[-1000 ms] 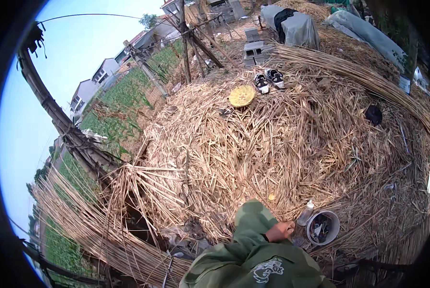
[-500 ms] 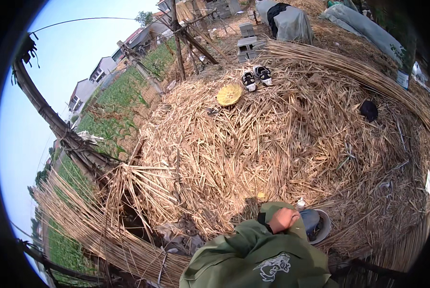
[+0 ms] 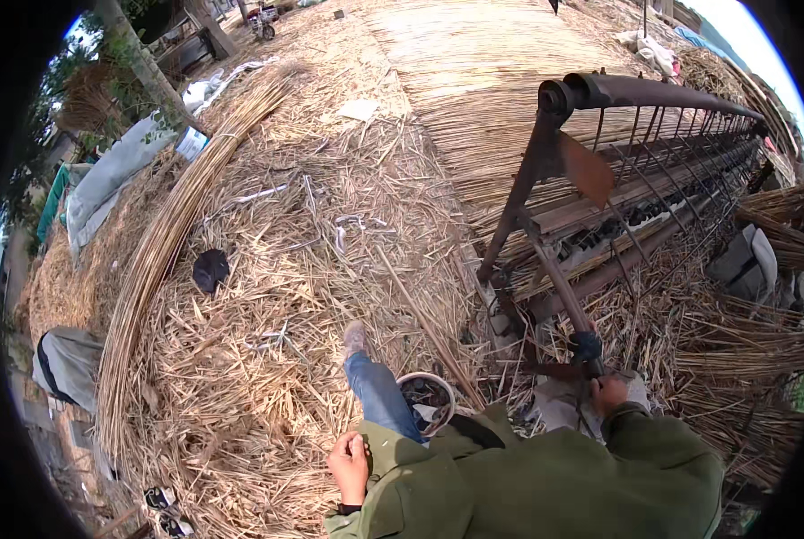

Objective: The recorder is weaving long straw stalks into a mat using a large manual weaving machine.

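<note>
At my right side, my right hand (image 3: 610,393) is wrapped around the lower end of a rusty metal bar (image 3: 559,287). This bar is part of a long metal frame with thin rods (image 3: 671,94) that stretches away to the far right. A dark wrapping (image 3: 585,346) sits on the bar just above my fingers. My left hand (image 3: 349,463) is closed in a loose fist beside my knee, with no object showing in it. Next to my leg in blue jeans (image 3: 379,391) stands a white-rimmed bucket (image 3: 453,406) with dark contents.
A long reed mat (image 3: 474,54) spreads out beyond the frame. Loose straw (image 3: 303,395) covers the ground. A bundle of reeds (image 3: 164,220) lies at the left, near a dark cap-like item (image 3: 210,269). A thin pole (image 3: 424,319) and shoes (image 3: 168,512) also lie on the straw.
My view has swung far to the right, bringing the metal frame, the mat and my right hand into sight. The yellow round item has left the picture. My left hand stays closed near my knee.
</note>
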`<state>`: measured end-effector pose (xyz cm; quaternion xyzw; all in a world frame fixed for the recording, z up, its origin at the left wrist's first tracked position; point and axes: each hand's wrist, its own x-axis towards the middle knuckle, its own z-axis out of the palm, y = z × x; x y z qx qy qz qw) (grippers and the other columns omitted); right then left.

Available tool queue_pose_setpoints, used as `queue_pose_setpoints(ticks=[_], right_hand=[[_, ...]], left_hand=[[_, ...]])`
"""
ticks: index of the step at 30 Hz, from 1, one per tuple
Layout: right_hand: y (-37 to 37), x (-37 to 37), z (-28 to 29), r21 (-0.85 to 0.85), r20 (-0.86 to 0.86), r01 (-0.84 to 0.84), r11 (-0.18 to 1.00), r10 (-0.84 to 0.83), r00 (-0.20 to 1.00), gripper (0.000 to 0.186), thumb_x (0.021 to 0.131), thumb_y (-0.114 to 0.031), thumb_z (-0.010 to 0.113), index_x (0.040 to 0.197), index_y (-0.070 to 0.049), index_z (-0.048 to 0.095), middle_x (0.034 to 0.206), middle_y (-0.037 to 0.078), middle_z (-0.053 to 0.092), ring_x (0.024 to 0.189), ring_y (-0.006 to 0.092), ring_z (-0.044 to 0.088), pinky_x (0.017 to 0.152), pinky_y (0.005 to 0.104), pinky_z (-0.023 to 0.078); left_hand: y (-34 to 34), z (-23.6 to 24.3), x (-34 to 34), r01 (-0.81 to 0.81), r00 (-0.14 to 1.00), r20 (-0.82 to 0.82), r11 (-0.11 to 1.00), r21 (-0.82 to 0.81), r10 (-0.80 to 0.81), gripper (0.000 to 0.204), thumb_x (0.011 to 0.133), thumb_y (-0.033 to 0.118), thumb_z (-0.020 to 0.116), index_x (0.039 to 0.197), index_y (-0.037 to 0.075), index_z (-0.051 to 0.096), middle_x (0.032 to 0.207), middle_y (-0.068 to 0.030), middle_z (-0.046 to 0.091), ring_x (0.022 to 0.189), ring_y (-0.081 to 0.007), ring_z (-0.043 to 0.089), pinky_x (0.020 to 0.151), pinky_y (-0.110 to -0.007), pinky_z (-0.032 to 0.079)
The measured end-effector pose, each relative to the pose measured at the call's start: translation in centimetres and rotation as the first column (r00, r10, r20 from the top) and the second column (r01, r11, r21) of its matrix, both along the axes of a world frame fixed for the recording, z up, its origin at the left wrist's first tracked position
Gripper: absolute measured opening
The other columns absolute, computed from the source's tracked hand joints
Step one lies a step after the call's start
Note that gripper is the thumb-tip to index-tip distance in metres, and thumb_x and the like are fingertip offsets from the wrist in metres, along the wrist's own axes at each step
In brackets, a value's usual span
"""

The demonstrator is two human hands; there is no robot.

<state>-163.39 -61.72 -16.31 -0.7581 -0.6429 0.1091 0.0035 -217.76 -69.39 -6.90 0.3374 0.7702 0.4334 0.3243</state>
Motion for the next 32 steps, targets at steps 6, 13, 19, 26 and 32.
queue_pose_setpoints(ticks=[6,13,19,26,32], right_hand=[[-0.4,-1.7,0.6,-0.073,0.068,0.202,0.977,-0.197,0.978,0.024,0.075,-0.031,0.059,0.073,-0.008,0.065,0.072,0.015,0.062,0.068,0.0333,0.059,0.063,0.045,0.046],[4.1,-17.0,0.2,-0.074,-0.19,0.589,0.805,-0.591,0.784,0.023,0.077,-0.026,0.054,0.081,-0.006,0.065,0.075,0.016,0.063,0.07,0.0348,0.061,0.066,0.0412,0.048],[25.2,-34.2,6.5,-0.128,-0.318,0.098,0.987,-0.134,0.939,0.021,0.081,-0.022,0.054,0.091,-0.004,0.06,0.082,0.015,0.06,0.076,0.0339,0.057,0.068,0.0392,0.046],[35.4,-37.4,4.2,-0.234,-0.453,0.287,0.929,-0.365,0.813,0.027,0.083,-0.025,0.049,0.092,-0.003,0.061,0.085,0.017,0.061,0.081,0.0334,0.059,0.073,0.0399,0.046],[29.8,-36.5,-8.1,-0.413,-0.3,0.196,0.889,-0.336,0.893,0.03,0.075,-0.029,0.05,0.094,-0.01,0.064,0.086,0.014,0.063,0.079,0.0342,0.059,0.071,0.0416,0.047]], left_hand=[[14.8,-2.1,-5.1,0.371,0.926,0.1,0.928,-0.045,-0.365,0.013,0.084,0.008,0.056,0.09,-0.003,0.062,0.063,-0.0031,0.059,0.056,-0.0074,0.054,0.051,-0.022,0.043],[35.0,-8.3,-13.4,0.619,0.769,0.155,0.783,0.062,-0.62,0.015,0.084,0.007,0.056,0.095,-0.003,0.06,0.072,-0.0044,0.061,0.061,-0.0089,0.057,0.057,-0.022,0.045],[44.1,-7.6,-23.6,0.488,0.854,0.256,0.868,-0.091,-0.453,0.016,0.084,0.007,0.052,0.092,-0.005,0.059,0.071,-0.005,0.057,0.061,-0.0087,0.049,0.058,-0.022,0.041],[52.2,-4.8,-30.4,0.559,0.829,0.165,0.808,-0.187,-0.535,0.018,0.084,0.005,0.05,0.097,-0.006,0.057,0.075,-0.0089,0.06,0.063,-0.012,0.057,0.057,-0.023,0.048],[65.3,-5.0,-26.5,0.735,0.668,0.213,0.677,-0.041,-0.713,0.014,0.085,0.003,0.051,0.094,-0.005,0.058,0.077,-0.0089,0.06,0.064,-0.0131,0.059,0.059,-0.024,0.05]])
